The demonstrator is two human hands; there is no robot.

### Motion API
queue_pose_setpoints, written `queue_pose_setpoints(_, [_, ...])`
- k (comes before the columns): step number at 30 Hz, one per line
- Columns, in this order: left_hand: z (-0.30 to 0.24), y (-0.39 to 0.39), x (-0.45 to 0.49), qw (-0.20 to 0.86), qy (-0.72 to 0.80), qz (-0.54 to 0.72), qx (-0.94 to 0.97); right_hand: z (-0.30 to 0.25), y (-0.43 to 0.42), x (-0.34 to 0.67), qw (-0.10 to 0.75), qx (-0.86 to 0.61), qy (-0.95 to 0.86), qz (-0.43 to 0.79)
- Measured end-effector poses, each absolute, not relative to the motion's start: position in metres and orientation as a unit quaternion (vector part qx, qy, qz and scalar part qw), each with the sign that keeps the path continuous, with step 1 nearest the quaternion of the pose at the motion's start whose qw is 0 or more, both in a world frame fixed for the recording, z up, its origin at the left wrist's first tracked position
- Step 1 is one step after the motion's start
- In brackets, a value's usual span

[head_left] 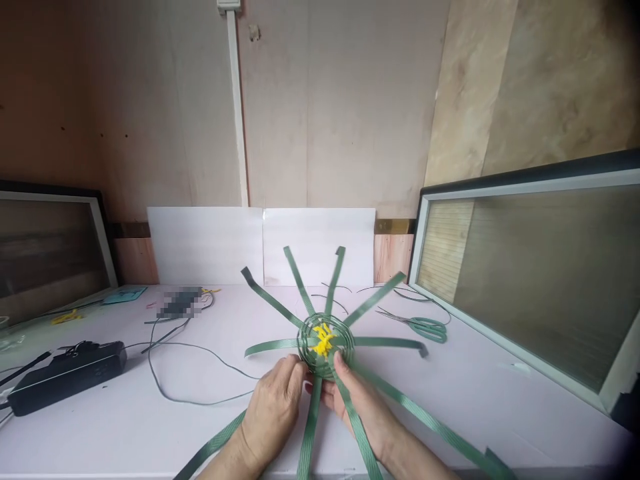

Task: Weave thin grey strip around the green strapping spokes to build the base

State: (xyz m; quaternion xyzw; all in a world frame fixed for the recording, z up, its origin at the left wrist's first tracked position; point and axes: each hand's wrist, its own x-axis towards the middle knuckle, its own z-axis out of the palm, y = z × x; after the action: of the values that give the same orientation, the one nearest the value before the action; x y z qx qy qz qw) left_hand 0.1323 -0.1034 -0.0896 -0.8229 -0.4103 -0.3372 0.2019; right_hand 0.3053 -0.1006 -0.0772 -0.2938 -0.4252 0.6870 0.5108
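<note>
At right hand (371, 408), green weave (343, 343).

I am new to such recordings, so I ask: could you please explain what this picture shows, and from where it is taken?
There is no machine here: a camera worn on a person's head looks forward and down at their two bare hands. The right hand holds a round green coil, thumb on top. The left hand is curled at its near edge; what those fingers pinch is hidden. Flat green strips spread outward around a yellow tie. On the pale table lie scissors to the right, a black device and thin cord to the left.
</note>
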Motion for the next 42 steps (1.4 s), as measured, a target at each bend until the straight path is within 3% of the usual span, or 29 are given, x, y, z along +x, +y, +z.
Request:
queue_pose_setpoints(3, [-0.082, -0.094, 0.122, 0.159, -0.562, -0.242, -0.774, -0.075, -0.102, 0.316, 0.381, -0.357, -0.51, 0.684])
queue_pose_setpoints(5, [-0.079, -0.09, 0.117, 0.118, -0.625, -0.172, -0.752, -0.07, -0.102, 0.324, 0.329, -0.442, -0.627, 0.551])
queue_pose_setpoints(8, [-0.079, -0.088, 0.119, 0.082, -0.632, -0.101, -0.764, -0.059, -0.103, 0.332, 0.375, -0.499, -0.75, 0.219])
queue_pose_setpoints(10, [-0.081, -0.09, 0.125, 0.077, -0.617, -0.085, -0.779, -0.052, -0.104, 0.335, 0.414, -0.464, -0.775, 0.111])
queue_pose_setpoints(17, [-0.084, -0.092, 0.133, 0.112, -0.556, -0.095, -0.818, -0.06, -0.093, 0.321, 0.344, -0.391, -0.822, 0.229])
queue_pose_setpoints(23, [-0.081, -0.091, 0.132, 0.079, -0.546, -0.079, -0.83, -0.092, -0.081, 0.308, 0.265, -0.364, -0.878, 0.16])
queue_pose_setpoints(33, [-0.075, -0.087, 0.124, 0.015, -0.551, -0.092, -0.829, -0.096, -0.083, 0.309, 0.246, -0.366, -0.888, 0.132])
queue_pose_setpoints(42, [-0.078, -0.089, 0.127, 0.053, -0.533, -0.1, -0.838, -0.099, -0.077, 0.313, 0.29, -0.378, -0.855, 0.205])
